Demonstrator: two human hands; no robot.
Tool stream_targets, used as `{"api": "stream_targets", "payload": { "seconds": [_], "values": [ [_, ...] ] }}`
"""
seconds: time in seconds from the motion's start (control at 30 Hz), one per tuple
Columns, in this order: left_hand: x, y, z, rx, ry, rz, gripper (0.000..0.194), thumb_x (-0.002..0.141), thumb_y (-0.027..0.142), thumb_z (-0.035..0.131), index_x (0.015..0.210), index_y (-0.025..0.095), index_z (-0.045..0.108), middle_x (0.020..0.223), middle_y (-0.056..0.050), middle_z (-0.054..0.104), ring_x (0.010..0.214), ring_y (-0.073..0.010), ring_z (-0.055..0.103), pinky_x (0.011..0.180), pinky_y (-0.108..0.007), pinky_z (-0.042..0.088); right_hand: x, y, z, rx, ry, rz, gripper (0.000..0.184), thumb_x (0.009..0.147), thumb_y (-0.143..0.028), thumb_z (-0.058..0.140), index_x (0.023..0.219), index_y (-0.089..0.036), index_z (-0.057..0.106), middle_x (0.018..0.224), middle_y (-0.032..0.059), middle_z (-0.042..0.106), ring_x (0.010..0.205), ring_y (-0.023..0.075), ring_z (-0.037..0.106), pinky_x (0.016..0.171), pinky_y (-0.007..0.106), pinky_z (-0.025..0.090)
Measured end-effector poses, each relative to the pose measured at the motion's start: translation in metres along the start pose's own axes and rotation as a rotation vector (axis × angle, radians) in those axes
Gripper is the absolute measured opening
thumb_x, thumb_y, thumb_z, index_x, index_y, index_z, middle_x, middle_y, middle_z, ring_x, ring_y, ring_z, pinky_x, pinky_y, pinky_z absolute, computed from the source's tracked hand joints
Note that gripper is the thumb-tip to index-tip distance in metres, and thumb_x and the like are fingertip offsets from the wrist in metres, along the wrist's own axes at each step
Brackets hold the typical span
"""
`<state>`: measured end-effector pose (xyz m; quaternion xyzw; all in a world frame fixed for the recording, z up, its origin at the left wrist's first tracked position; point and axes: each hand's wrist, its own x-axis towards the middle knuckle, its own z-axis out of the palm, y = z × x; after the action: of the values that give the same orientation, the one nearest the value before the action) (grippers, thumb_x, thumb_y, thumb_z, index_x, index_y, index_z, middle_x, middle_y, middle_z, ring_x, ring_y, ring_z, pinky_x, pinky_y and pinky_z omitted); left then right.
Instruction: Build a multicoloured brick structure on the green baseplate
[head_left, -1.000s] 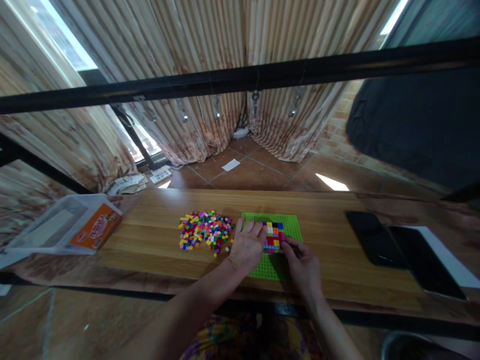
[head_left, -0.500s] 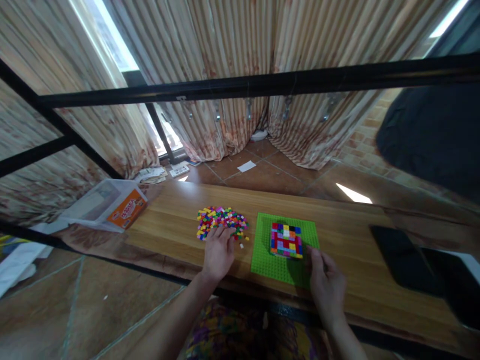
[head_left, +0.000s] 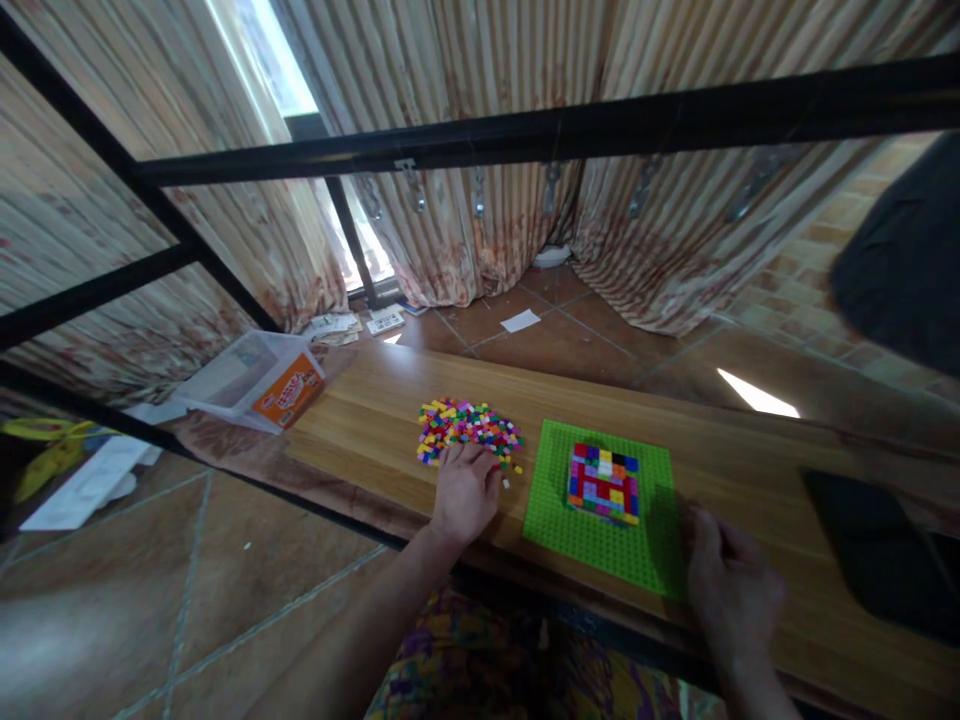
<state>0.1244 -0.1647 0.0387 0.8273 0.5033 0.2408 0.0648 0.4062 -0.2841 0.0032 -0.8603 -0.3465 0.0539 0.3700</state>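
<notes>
My left hand (head_left: 466, 492) rests at the near edge of a loose pile of small coloured toy bricks (head_left: 469, 422). Its fingers lie over the bricks, and the fingertips are partly hidden. Right of the pile, a green studded baseplate (head_left: 551, 520) carries a multicoloured square build of bricks (head_left: 604, 485) in its upper middle. Close by the plate's right edge is my right hand (head_left: 735, 580), fingers curled and thumb near the forefinger. Whether anything is pinched there, or the hand touches the plate, is too dark and blurred to tell.
A clear plastic box (head_left: 251, 385) with an orange label stands at the left end of the wooden board (head_left: 360, 440). A dark flat object (head_left: 874, 550) lies at the right. A black metal bar (head_left: 487, 145) crosses beyond the board, before striped curtains (head_left: 480, 60).
The view has turned to the right and tilted, so the things on the board appear shifted. My left hand stays at the pile; my right hand sits slightly farther from the brick build.
</notes>
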Motion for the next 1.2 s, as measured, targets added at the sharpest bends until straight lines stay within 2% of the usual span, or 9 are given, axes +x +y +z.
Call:
{"api": "stream_targets", "payload": {
  "seconds": [0.23,0.67,0.73,0.83,1.0,1.1,1.2],
  "values": [
    [0.006,0.009,0.008,0.123,-0.038,-0.038,0.007,0.082,0.021,0.059,0.081,0.021,0.066,0.097,-0.005,0.064,0.093,-0.0235,0.055,0.084,-0.041,0.042,0.000,-0.001,-0.001,0.030,-0.005,0.001,0.048,0.086,-0.054,0.046,0.094,-0.015,0.072,0.093,0.0147,0.072,0.085,0.0292,0.065,0.070,0.034,0.043],
    [0.009,0.012,0.012,0.080,-0.040,-0.021,0.009,0.083,0.020,0.057,0.083,0.021,0.065,0.097,-0.005,0.066,0.093,-0.0233,0.057,0.089,-0.044,0.041,0.000,-0.001,0.002,0.051,-0.012,-0.016,0.054,0.084,-0.060,0.045,0.094,-0.015,0.072,0.094,0.0147,0.072,0.085,0.0281,0.065,0.073,0.034,0.044],
    [0.010,0.014,0.010,0.016,-0.009,-0.024,0.009,0.083,0.017,0.056,0.084,0.021,0.065,0.095,-0.005,0.067,0.093,-0.0227,0.058,0.090,-0.043,0.042,0.000,-0.001,0.002,0.063,-0.012,-0.015,0.055,0.084,-0.062,0.044,0.093,-0.015,0.072,0.094,0.0143,0.072,0.085,0.0281,0.065,0.073,0.034,0.044],
    [0.012,0.019,0.003,-0.196,0.032,-0.025,0.010,0.083,0.015,0.056,0.086,0.021,0.063,0.093,-0.003,0.068,0.090,-0.0193,0.061,0.087,-0.037,0.046,0.000,-0.001,0.002,0.072,-0.015,-0.027,0.056,0.084,-0.063,0.043,0.092,-0.016,0.072,0.094,0.0139,0.072,0.084,0.0275,0.065,0.073,0.034,0.044],
    [0.017,0.034,-0.007,-0.556,0.026,-0.043,0.010,0.087,0.019,0.054,0.090,0.023,0.063,0.084,0.002,0.069,0.079,-0.0123,0.064,0.075,-0.024,0.050,0.001,0.001,0.006,0.112,0.002,-0.061,0.056,0.084,-0.063,0.043,0.093,-0.015,0.072,0.096,0.0142,0.072,0.087,0.0277,0.065,0.074,0.034,0.045],
    [0.023,0.044,-0.005,-0.598,0.018,-0.019,0.010,0.086,0.017,0.054,0.087,0.021,0.062,0.081,0.002,0.068,0.077,-0.0114,0.064,0.073,-0.023,0.050,0.002,0.002,0.008,0.125,-0.001,-0.066,0.055,0.085,-0.062,0.044,0.092,-0.015,0.071,0.096,0.0134,0.072,0.086,0.0270,0.066,0.076,0.034,0.046],
    [0.031,0.054,0.000,-0.547,-0.005,0.049,0.011,0.086,0.016,0.053,0.086,0.021,0.063,0.083,0.000,0.068,0.079,-0.0121,0.064,0.075,-0.023,0.050,0.002,0.001,0.009,0.119,0.004,-0.061,0.054,0.086,-0.061,0.043,0.092,-0.015,0.071,0.096,0.0131,0.072,0.087,0.0266,0.066,0.078,0.035,0.046]
  ]
}}
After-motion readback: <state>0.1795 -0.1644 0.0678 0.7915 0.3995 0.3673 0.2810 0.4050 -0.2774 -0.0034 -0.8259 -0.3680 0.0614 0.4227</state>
